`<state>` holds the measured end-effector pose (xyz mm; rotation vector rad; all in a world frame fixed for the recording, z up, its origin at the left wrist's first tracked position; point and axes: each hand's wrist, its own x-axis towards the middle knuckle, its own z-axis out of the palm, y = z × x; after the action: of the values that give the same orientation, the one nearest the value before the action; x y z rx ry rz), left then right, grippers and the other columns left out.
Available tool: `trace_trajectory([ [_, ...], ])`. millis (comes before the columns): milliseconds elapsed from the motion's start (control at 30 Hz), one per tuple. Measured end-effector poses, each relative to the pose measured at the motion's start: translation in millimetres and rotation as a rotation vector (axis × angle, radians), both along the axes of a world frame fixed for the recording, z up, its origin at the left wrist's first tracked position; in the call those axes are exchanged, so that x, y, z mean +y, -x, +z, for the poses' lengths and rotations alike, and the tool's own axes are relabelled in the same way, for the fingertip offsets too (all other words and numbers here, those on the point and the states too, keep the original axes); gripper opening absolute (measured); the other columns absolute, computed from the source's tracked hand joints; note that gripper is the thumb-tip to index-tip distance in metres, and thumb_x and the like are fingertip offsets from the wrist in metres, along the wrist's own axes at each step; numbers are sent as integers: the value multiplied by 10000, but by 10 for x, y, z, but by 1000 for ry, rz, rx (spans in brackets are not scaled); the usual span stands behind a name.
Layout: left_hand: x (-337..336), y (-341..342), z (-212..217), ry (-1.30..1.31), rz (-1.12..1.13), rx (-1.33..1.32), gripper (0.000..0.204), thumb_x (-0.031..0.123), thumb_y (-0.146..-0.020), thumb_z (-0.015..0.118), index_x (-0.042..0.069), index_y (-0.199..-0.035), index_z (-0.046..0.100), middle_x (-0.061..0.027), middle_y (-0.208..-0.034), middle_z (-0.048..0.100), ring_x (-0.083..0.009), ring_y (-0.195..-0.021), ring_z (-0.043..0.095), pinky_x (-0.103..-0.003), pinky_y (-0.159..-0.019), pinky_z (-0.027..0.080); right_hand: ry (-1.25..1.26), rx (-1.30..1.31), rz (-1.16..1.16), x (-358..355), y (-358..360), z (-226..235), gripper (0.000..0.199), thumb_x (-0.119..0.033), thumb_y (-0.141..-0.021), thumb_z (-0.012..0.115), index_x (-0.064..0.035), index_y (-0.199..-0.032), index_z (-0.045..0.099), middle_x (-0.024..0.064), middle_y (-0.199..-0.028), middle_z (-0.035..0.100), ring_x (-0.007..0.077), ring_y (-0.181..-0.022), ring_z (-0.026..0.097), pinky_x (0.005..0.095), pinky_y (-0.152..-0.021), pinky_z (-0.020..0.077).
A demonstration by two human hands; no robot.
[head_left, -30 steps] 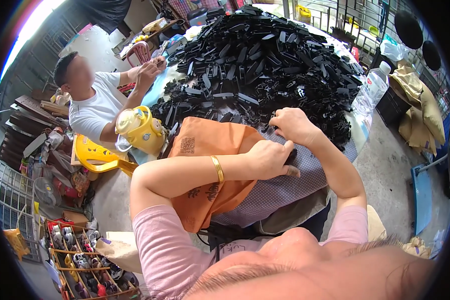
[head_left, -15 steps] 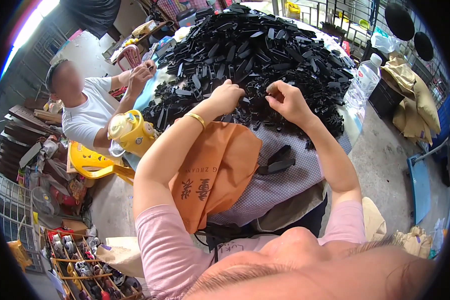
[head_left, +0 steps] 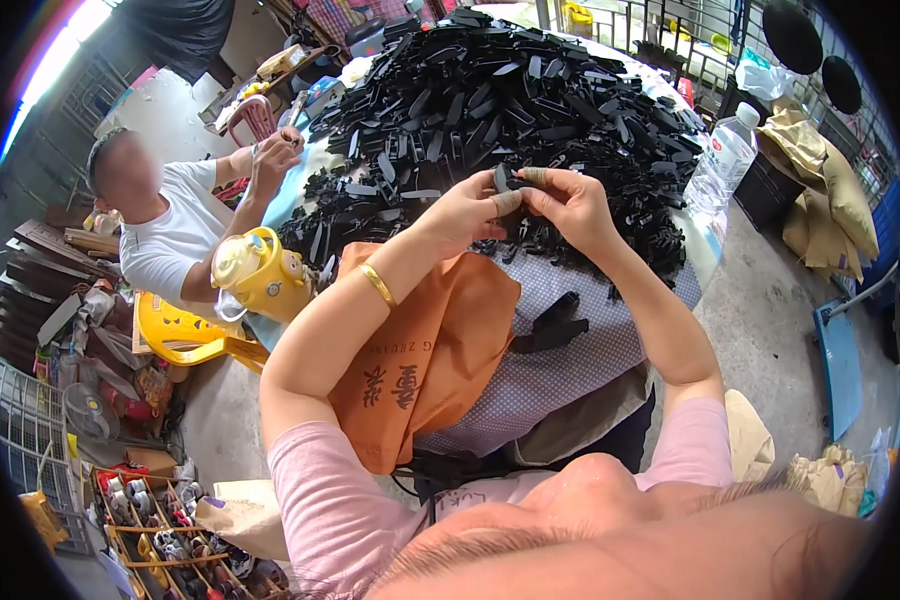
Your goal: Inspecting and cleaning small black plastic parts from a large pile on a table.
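Note:
A big heap of small black plastic pieces covers the far part of the table. At its near edge my left hand pinches a dark oblong plastic piece between thumb and fingers. My right hand meets it there, thumb and fingertips closed at the piece's right side; its exact grip is partly hidden. Wrappings show on some fingertips. Below the hands lie an orange cloth bag and, right of it, a few larger black pieces on the patterned cloth.
At the left sits another person, hands raised together near the heap. A yellow jug stands on the table's left edge, a clear plastic bottle on its right. A yellow chair, brown sacks and a blue trolley surround it.
My hands have come together from apart over the heap's near edge. A dark plastic piece now shows between their fingertips. The other person's hands have barely moved.

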<state>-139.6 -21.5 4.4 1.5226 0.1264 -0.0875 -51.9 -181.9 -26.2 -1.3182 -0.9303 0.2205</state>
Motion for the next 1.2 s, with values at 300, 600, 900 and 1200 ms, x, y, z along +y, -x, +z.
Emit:
trace_trajectory([
  [300, 50, -25, -62, 173, 104, -38, 255, 256, -928, 500, 85, -1114, 530, -32, -981, 592, -126, -837, 585, -264, -702, 493, 26, -710, -326, -32, 3, 42, 148, -70, -784, 630, 31, -893, 620, 115, -714, 588, 217, -598, 579, 287, -553, 469],
  [600, -1, -23, -29, -239, 158, -127, 247, 274, -915, 531, 45, -991, 582, -9, -789, 600, -72, -644, 557, -214, -604, 469, 198, -1061, -421, -71, 79, 55, 177, -83, -755, 633, 19, -890, 583, 121, -739, 566, 280, -662, 580, 347, -574, 482],
  [900, -217, -18, -41, -816, 385, -340, 278, 243, -902, 527, -35, -908, 541, -104, -625, 566, -141, -545, 530, -274, -512, 426, 224, -1050, -307, -27, 116, 35, 109, -88, -780, 573, 6, -793, 519, 115, -707, 542, 276, -684, 582, 352, -592, 486],
  [1200, -216, -26, -85, -879, 469, -308, 341, 288, -893, 518, -51, -927, 527, -172, -666, 576, -276, -633, 579, -351, -587, 445, 225, -944, -171, -7, 160, -23, 111, -67, -777, 572, 27, -800, 519, 150, -690, 533, 323, -610, 558, 377, -550, 463],
])
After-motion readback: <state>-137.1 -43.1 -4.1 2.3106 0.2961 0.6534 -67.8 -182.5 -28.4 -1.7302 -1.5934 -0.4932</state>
